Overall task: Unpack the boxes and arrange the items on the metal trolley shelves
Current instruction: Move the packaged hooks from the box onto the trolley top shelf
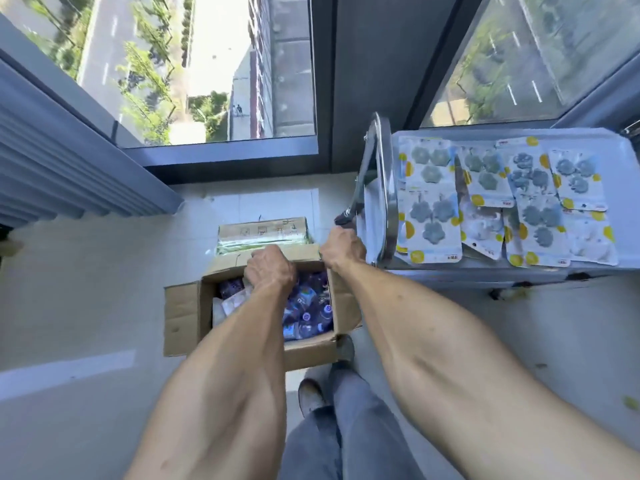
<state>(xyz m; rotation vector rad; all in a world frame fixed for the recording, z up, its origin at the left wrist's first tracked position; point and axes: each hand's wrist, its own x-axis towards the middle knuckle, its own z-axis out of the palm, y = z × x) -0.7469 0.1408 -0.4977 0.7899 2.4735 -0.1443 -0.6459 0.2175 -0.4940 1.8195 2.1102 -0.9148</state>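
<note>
Both forearms fill the near view, reaching down over grey trouser legs toward the open box [188, 308] on the floor. That box is the landmark: its flaps are spread, and inside lie purple-blue packets [306, 315] with some clear wrapping at its left side.

Left hand [272, 270] is down at the far end of the box, fingers curled into the contents — whether it has a packet in its grip I cannot tell, since the fingertips are hidden. Right hand [343, 249] sits at the far right corner of the box, curled round a dark handle-like thing by the trolley [620, 147]; what it is I cannot make out.

Right of the box stands the trolley, its top shelf nearly covered with flat packs [434, 221] of grey flower shapes. Beyond the box lies a second carton [263, 232].

The step in hand looks to be lifting packets out. Best to gather a firm bunch, not single ones, clear the flaps on the way up, and aim for a lower shelf — the top one has little bare metal left.
</note>
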